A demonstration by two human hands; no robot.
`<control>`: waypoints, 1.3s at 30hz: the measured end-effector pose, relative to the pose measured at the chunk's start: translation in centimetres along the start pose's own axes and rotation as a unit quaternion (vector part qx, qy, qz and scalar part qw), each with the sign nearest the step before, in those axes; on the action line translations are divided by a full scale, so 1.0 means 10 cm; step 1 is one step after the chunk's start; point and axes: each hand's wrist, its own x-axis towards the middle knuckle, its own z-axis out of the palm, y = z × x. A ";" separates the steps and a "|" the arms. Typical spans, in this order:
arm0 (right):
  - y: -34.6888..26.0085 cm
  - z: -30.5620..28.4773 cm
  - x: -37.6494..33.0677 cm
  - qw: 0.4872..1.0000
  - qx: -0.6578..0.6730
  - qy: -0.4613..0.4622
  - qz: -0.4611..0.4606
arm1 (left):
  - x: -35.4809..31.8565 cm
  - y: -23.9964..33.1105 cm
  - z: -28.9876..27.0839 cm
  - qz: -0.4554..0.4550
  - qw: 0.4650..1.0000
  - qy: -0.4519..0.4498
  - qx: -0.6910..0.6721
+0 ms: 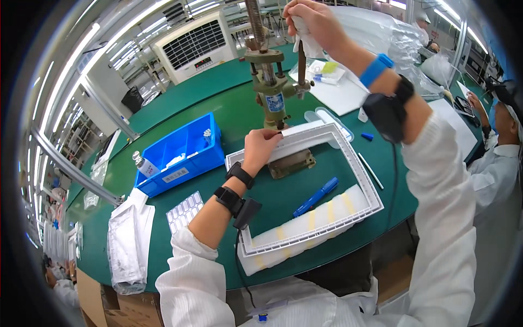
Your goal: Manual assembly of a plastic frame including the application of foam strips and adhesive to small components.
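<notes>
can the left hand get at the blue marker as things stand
Probably yes: nothing lies over the blue marker, and the opening of the white frame leaves it exposed, though the left hand is busy at the frame's far side.

Above our left hand [260, 148], the screw [255, 19] of the press [271, 84] runs past our view's upper edge. White wrap [309, 44] in our right hand [320, 24] hides the upper end of the lever [302, 68]. Our left wrist [235, 186] covers part of the white frame [355, 169]. Left of that hand, we cannot identify the small white pieces [175, 160] inside the blue tray [202, 162].
</notes>
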 end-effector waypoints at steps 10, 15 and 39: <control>0.42 0.03 -0.28 0.978 -0.082 0.093 0.166 | -0.75 0.04 -1.37 -0.085 0.982 0.022 -0.164; 0.09 -0.18 -1.71 0.973 -0.088 0.160 0.139 | -1.55 -0.32 -1.86 -0.141 0.986 0.061 -0.072; 2.25 -1.12 -2.49 0.837 -0.395 0.259 0.275 | -1.90 -0.50 -1.58 -0.154 0.976 0.078 -0.130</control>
